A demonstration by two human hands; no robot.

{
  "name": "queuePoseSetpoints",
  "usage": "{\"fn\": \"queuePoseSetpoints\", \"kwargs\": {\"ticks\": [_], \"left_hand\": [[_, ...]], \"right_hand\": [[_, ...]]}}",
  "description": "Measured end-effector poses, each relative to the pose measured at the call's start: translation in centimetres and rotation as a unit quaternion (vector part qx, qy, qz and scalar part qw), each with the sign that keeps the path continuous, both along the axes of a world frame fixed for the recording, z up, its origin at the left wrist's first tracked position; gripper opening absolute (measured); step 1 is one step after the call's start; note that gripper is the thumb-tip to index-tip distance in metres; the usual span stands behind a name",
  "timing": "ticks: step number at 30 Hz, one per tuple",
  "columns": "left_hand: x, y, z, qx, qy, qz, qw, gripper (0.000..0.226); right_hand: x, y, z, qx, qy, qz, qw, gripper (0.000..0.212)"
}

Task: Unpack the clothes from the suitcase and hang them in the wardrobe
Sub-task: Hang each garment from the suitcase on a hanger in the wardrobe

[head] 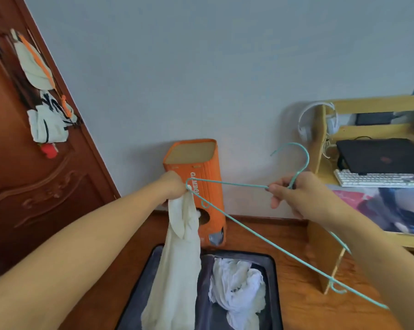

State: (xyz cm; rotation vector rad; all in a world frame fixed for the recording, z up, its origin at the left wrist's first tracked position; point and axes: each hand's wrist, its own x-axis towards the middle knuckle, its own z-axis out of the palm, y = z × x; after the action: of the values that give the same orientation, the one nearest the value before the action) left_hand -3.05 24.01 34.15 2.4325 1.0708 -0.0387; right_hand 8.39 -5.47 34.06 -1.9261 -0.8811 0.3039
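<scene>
Floorboards (284, 234) of reddish wood ran to a pale wall (201, 67), where a suitcase (276, 282) lay open holding a white garment (236, 289). Left hand (175, 186) gripped a cream garment (177, 270); right hand (294, 194) pinched a teal hanger (248, 232). A desk (367, 163) stood to the right.

wood floor (291, 294) | open suitcase (276, 282) | orange box (208, 186) upright

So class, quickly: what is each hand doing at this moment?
Left hand: closed on the cream garment, at one end of the teal hanger.
Right hand: pinching the teal hanger just below its hook.
</scene>
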Motion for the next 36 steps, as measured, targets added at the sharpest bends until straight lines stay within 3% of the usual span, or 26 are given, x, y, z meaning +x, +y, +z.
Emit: {"fn": "queuePoseSetpoints", "kwargs": {"ticks": [6,10,15,20,24,28,31,33,34,36], "left_hand": [[-1.5,0.6,0.5,0.035,-0.057,0.061,0.996,0.020],[-1.3,-0.6,1.3,0.031,-0.099,0.017,0.994,0.015],[-1.2,-2.2,2.3,0.090,-0.128,-0.024,0.987,0.014],[-1.6,-2.2,3.8,0.159,-0.106,-0.024,0.981,0.015],[-0.5,-4.4,6.2,0.141,-0.179,-0.063,0.972,0.021],[-1.0,-5.8,7.7,0.161,-0.247,-0.173,0.940,0.024],[-2.1,-6.0,7.8,0.325,-0.162,-0.310,0.878,0.050],[-1.9,-5.9,8.1,0.431,-0.141,-0.343,0.823,0.057],[-1.6,-5.9,8.6,0.458,-0.141,-0.353,0.803,0.058],[-1.0,-5.8,9.4,0.449,-0.125,-0.372,0.803,0.052]], "right_hand": [[-2.5,1.2,2.8,-0.058,-0.055,0.039,0.996,0.031],[-4.4,6.4,1.2,-0.070,-0.061,0.066,0.993,0.029],[-5.5,11.1,-2.2,-0.107,-0.060,0.070,0.990,0.031],[-4.2,10.1,0.1,0.044,-0.050,0.020,0.998,0.030],[-3.9,10.5,-1.2,-0.029,-0.082,0.085,0.993,0.027],[-2.7,9.1,1.0,0.111,-0.055,0.020,0.992,0.022],[-2.0,7.2,3.7,0.190,-0.051,0.015,0.980,0.014],[-1.8,6.3,4.3,0.201,-0.038,0.030,0.978,0.012],[-1.6,6.1,4.5,0.197,-0.026,0.041,0.979,0.012],[-1.5,6.5,4.5,0.194,-0.009,0.036,0.980,0.010]]}}
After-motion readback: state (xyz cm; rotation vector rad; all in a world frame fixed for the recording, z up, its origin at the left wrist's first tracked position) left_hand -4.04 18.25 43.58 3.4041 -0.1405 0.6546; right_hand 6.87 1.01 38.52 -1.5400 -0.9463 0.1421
